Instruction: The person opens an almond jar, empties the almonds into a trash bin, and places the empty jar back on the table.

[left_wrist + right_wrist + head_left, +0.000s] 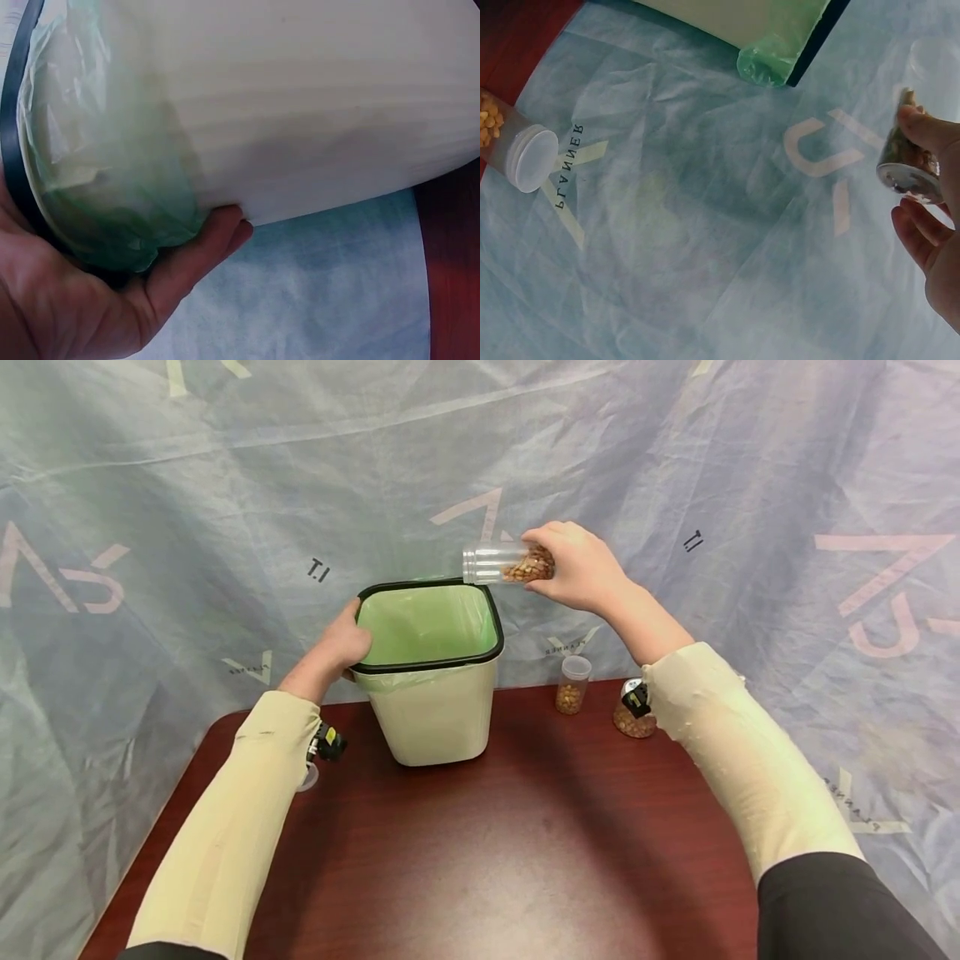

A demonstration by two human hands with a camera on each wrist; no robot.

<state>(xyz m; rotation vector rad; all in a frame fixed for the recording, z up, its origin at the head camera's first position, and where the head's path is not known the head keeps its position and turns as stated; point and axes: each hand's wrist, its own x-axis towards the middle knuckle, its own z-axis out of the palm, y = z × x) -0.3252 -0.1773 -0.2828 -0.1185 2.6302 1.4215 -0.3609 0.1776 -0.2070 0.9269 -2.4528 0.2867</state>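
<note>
A white bin with a black rim and a green liner bag stands near the back of the table. At the bin's left side, my left hand grips the rim; in the left wrist view its fingers lie against the outer wall and the liner's folded edge. My right hand holds a clear jar on its side, above the bin's far right corner. Its lidless mouth points left. Brown nut-like pieces lie towards the jar's base, partly covered by my fingers.
On the dark red table, right of the bin, stand a capped clear jar of yellowish pieces and another jar, partly behind my wrist camera. A round clear lid-like piece lies by my left wrist. A grey printed sheet hangs behind.
</note>
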